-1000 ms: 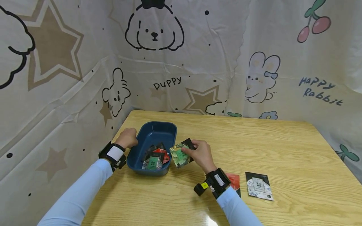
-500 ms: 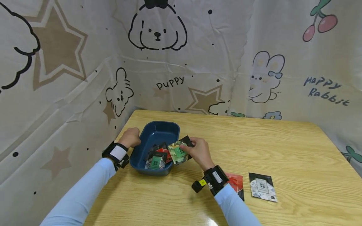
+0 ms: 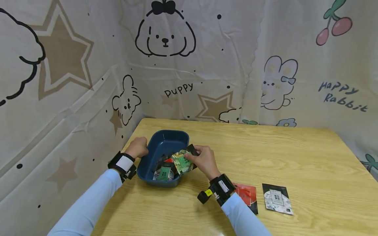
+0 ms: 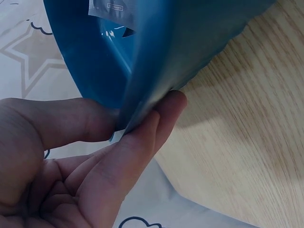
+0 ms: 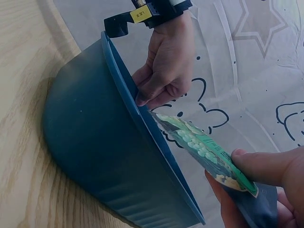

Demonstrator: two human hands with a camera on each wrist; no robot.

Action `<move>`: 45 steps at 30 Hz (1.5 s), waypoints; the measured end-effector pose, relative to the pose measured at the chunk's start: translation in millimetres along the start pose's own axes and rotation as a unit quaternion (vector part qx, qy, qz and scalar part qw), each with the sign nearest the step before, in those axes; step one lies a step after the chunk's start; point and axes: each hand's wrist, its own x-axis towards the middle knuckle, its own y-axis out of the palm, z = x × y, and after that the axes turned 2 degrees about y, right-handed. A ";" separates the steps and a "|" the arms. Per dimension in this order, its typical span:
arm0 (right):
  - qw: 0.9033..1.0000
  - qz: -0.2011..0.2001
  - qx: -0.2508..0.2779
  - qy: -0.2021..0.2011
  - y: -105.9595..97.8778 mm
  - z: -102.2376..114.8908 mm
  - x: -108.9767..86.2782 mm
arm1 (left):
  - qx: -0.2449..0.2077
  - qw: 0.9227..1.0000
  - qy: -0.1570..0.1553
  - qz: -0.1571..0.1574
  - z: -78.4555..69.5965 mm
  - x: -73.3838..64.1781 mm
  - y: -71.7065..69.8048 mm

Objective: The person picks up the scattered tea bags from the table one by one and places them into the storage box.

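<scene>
Left hand pinches the left rim of a deep-blue rounded plastic tub; right hand grips a flat, glossy green-and-black packet, slanted over the right rim. Let go this far out, it could snag there or slip onto the pale wooden table.

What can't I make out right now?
Head: red-and-black flat packet, partly hidden by the light-blue sleeve.
Head: dark flat packets in the blue rounded plastic tub, partly covered by the green-and-black flat packet.
Left wrist: grey flat packet, cut off by the top edge.
</scene>
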 end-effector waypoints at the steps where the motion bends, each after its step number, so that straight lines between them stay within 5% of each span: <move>1: 1.000 0.000 -0.002 -0.003 0.5 0.4 1.0 | 0.002 1.000 0.004 -0.002 0.1 0.2 -0.4; 22: 0.999 0.016 -0.022 -0.028 13.0 6.1 9.6 | -0.005 1.000 0.004 -0.018 6.9 -0.5 2.6; 45: 0.997 0.011 -0.056 -0.055 26.1 10.1 20.1 | -0.011 1.000 -0.006 -0.002 4.6 -0.5 0.9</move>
